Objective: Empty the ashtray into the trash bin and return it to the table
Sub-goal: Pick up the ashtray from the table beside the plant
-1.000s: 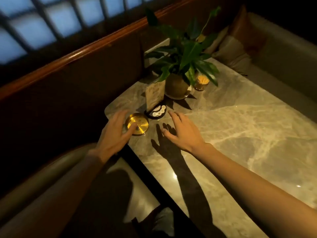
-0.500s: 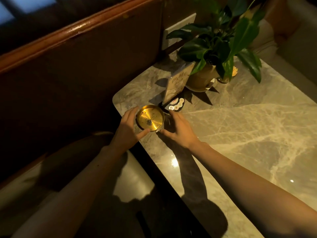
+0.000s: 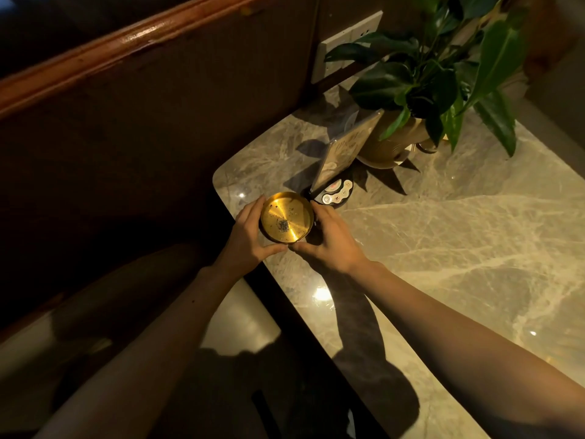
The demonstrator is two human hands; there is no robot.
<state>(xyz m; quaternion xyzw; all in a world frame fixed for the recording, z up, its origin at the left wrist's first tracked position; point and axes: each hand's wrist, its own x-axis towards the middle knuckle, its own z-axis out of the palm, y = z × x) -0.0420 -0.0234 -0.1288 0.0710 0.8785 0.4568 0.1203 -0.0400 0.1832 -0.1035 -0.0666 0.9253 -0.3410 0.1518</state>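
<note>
A round golden ashtray (image 3: 286, 217) with a small dark heap of ash in its middle sits near the left corner of the marble table (image 3: 459, 248). My left hand (image 3: 248, 239) wraps its left side and my right hand (image 3: 329, 240) wraps its right side, thumbs almost meeting in front of it. Whether the ashtray is lifted off the table I cannot tell. No trash bin is in view.
Right behind the ashtray stands a tilted menu card (image 3: 345, 150) on a black base with call buttons (image 3: 337, 193). A potted plant (image 3: 427, 83) stands farther back. A dark wooden partition (image 3: 142, 90) runs along the left, with a padded seat (image 3: 240, 318) below.
Both hands closed in from either side of the ashtray and now clasp it. The camera moved nearer and tilted down.
</note>
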